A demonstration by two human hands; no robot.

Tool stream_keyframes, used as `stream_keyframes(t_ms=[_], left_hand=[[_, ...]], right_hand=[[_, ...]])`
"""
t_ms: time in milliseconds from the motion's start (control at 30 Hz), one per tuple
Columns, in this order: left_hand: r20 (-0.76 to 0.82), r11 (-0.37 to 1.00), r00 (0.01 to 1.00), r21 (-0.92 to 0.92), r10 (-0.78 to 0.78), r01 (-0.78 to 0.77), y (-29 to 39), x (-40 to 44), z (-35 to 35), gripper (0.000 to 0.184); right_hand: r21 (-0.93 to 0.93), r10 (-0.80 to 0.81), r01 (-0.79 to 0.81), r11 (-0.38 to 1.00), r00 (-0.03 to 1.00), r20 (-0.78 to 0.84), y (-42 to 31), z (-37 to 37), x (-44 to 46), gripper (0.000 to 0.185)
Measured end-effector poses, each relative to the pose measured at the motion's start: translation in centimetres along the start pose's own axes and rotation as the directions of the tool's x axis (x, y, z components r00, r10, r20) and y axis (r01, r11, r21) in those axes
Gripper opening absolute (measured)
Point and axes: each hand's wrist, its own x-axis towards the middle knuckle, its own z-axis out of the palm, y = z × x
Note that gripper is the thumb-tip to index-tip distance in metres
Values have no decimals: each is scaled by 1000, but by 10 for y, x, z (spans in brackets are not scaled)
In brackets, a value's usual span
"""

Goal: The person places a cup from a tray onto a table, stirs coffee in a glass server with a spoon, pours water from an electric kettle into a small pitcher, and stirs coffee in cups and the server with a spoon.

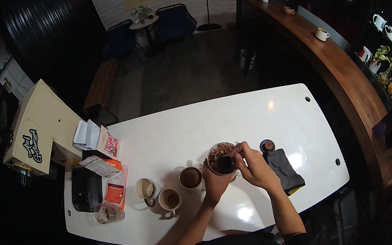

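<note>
My left hand (216, 182) is wrapped round the near-left side of a round vessel (221, 147) with mottled brown contents or walls. Over its mouth is a small dark cup-like thing (224, 163), its exact kind unclear. At its right edge the fingers of my right hand (255, 168) are pinched together. Just left of my left hand stands a light mug (190, 177) with a dark inside. Two more mugs, one cream (145, 188) and one white (169, 199), are farther left, both stained brown inside. Right of my right hand lie a dark cloth (284, 169) and a small round dark object (267, 146).
The white table (181, 124) has a clear glass (109, 213), a black tray-like object (86, 189) and orange-and-white packets (114, 191) on its left side. A cream machine (39, 127) rises at the left. Along the right runs a wooden counter (334, 70) with a cup (322, 34).
</note>
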Motion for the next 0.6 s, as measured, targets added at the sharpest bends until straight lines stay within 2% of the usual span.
stream_keyframes(t_ms=[367, 467, 600], left_hand=[[-12, 995, 998, 76, 64, -63, -15, 1, -2, 43], [17, 997, 999, 66, 43, -44, -1, 2, -3, 42], [36, 995, 998, 83, 48, -51, -9, 3, -6, 43]], right_hand=[[-74, 16, -14, 997, 1000, 21, 12, -2, -8, 9], [-91, 51, -49, 995, 998, 22, 7, -7, -9, 8], [-58, 18, -21, 998, 998, -58, 9, -11, -10, 8]])
